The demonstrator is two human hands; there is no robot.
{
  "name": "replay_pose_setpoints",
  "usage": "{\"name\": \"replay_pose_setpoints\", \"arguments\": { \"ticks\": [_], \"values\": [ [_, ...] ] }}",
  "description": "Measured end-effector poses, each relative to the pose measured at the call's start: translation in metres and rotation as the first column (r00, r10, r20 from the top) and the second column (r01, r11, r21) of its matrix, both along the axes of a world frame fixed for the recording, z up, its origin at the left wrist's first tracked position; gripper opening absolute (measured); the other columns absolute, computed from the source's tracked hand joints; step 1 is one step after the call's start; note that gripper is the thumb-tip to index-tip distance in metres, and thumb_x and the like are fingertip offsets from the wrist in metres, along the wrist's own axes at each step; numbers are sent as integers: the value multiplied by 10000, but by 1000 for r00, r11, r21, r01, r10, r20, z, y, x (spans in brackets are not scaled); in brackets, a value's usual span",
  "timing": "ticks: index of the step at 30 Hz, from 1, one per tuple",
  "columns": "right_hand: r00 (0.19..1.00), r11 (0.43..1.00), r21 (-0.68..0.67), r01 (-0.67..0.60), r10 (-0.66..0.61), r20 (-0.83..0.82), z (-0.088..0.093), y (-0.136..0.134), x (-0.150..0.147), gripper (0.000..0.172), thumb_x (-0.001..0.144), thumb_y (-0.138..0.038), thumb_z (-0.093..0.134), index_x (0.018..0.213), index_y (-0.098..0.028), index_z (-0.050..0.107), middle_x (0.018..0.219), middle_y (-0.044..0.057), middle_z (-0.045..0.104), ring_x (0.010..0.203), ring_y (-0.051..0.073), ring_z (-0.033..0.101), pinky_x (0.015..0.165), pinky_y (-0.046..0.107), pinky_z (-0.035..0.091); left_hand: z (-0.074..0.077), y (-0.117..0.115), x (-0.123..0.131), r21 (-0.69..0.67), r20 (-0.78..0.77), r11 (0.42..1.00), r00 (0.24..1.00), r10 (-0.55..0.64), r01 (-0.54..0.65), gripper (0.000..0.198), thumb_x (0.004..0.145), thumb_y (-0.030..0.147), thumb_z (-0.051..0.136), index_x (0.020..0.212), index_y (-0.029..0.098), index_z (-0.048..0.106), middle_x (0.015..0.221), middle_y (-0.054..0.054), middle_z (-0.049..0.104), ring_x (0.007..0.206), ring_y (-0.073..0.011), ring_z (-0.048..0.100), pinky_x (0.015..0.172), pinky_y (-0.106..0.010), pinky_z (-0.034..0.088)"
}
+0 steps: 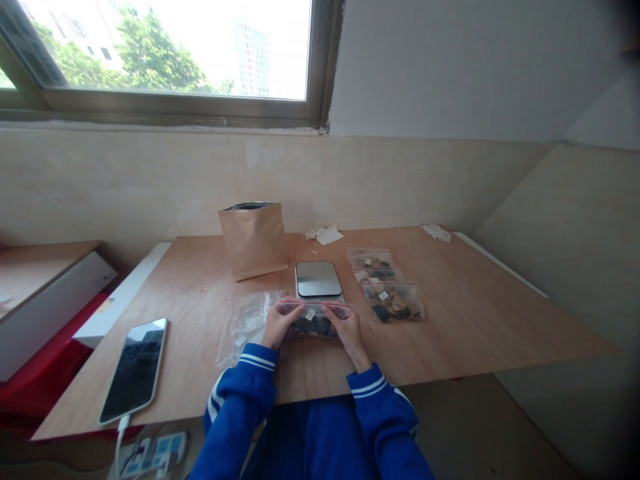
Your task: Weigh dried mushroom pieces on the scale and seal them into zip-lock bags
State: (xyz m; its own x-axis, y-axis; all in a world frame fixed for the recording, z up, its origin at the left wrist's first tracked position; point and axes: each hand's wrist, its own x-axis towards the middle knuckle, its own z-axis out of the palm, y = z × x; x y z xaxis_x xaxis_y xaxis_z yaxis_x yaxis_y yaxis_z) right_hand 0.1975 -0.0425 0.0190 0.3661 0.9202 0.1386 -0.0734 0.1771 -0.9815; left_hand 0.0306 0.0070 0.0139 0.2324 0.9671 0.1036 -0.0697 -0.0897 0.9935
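Observation:
Both my hands pinch the red-striped top edge of a clear zip bag (313, 326) with dark dried pieces and a small white label in it. My left hand (281, 321) is closed on the left part of the strip, and my right hand (346, 325) on the right part. The bag lies on the table just in front of a small silver-topped scale (319, 278). Left of my left hand is a heap of clear plastic bags (245, 327). To the right of my right hand lies a filled zip bag (394, 301), with more filled zip bags (374, 263) behind it.
A brown paper pouch (254, 240) stands with its top open at the back left. A phone (136, 370) with a white cable lies near the left edge. Crumpled white paper (327, 234) lies by the wall, and another scrap (437, 232) farther right. The wooden table (475, 320) meets the wall.

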Motion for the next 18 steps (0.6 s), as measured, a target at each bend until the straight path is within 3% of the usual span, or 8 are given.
{"name": "replay_pose_setpoints", "arguments": {
  "ticks": [7,18],
  "values": [
    [1000,1000,8,-5,5,5,-2,0,0,306,663,-474,774,750,-182,741,715,52,734,662,205,676,617,312,565,-3,1,0,2,3,1000,1000,19,-19,321,698,450,756,796,145,745,760,-70,735,720,-197,679,666,-271,523],
    [998,998,41,-37,35,46,-4,1,0,247,685,-420,773,733,-181,732,724,40,710,690,190,664,659,301,551,-2,-1,0,77,-62,996,997,-44,49,287,724,417,745,844,157,757,838,-85,744,806,-218,680,745,-307,527]
  ]
}}
